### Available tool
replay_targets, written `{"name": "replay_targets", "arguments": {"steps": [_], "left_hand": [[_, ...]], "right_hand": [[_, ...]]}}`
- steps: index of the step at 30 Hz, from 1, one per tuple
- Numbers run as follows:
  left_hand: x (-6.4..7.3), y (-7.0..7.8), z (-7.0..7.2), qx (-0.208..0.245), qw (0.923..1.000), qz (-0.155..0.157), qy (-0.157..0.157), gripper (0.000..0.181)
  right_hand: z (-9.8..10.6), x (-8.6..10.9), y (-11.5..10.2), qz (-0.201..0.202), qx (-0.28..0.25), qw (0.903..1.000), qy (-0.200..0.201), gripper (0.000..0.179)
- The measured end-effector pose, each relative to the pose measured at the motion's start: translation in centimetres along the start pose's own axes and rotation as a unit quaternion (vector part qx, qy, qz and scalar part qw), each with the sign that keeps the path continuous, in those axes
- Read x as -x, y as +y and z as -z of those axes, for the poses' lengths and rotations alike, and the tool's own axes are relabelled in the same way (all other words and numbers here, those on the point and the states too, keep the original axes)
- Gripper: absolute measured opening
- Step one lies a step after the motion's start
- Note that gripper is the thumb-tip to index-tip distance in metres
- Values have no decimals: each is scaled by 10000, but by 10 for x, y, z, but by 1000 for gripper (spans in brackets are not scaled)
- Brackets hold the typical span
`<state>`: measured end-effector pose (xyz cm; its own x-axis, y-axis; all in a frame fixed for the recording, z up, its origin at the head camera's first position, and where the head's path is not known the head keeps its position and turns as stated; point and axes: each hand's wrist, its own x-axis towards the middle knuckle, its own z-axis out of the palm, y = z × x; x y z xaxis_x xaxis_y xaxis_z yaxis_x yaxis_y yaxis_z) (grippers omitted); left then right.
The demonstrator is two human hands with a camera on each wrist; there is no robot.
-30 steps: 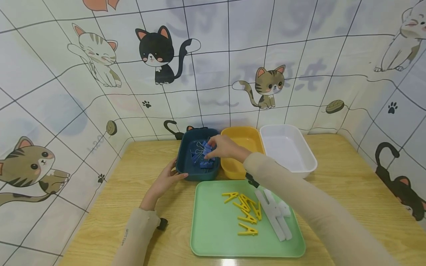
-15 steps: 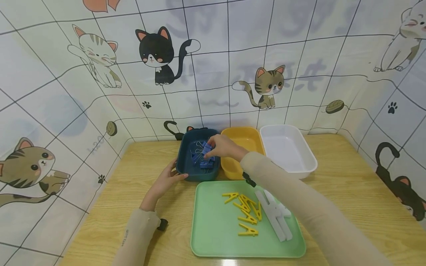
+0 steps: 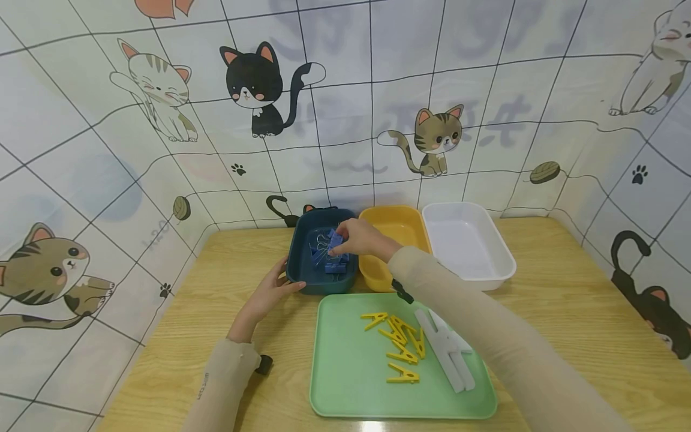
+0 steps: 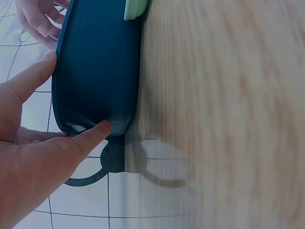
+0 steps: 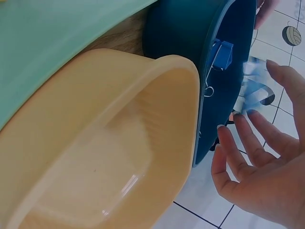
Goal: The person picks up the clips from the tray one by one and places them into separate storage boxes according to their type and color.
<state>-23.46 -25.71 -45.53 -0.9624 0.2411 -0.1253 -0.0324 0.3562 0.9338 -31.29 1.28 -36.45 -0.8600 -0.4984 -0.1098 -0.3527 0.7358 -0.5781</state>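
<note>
Far left: patterned wall (image 3: 345, 162), white with dark grid lines and cartoon cats; it also runs behind and down the right. Wood table (image 3: 243, 252) below. Left sleeve (image 3: 224, 378) is beige, black strap (image 3: 263, 364) at the cuff.

Left hand (image 3: 270, 292) is on the near-left corner of the dark blue bin (image 3: 326, 287). Thumb and fingers apart, fairly straight, resting against the bin: one digit on the rim, another along the outer wall in the left wrist view. Bin sits upright on the table.

Blue binder clips (image 3: 336, 267) lie in a loose heap in that bin, wire handles at mixed angles, several overlapping. Right hand (image 3: 363, 236) reaches in from the right, over the heap. Right wrist view: one blue clip (image 5: 256, 88), blurred, sits between thumb and fingertips, near the bin's far rim. Digits are apart around it; cannot tell if they clamp it or it's loose.

Next, yellow bin (image 3: 399, 221), just beside the blue one, partly under the right wrist. Green tray (image 3: 345, 396) in front of the bins: yellow clothespins (image 3: 411, 377) scattered mid-tray, some overlapping, then long white clips (image 3: 445, 354) at its right, partly hidden by the right sleeve (image 3: 486, 324).

Last, white bin (image 3: 464, 240), right of the yellow.
</note>
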Motion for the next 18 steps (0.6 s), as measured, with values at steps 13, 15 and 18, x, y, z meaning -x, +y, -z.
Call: {"name": "replay_targets", "arguments": {"steps": [13,15,18], "left_hand": [[0,0,1,-36,10000,37,26,89],[0,0,1,-46,10000,42,36,89],[0,0,1,-94,9999,23,29,90]], "right_hand": [[1,2,7,117,-116,9999,-40,61],[2,4,8,145,-135,9998,-16,60],[3,7,9,209,-133,9997,12,59]]}}
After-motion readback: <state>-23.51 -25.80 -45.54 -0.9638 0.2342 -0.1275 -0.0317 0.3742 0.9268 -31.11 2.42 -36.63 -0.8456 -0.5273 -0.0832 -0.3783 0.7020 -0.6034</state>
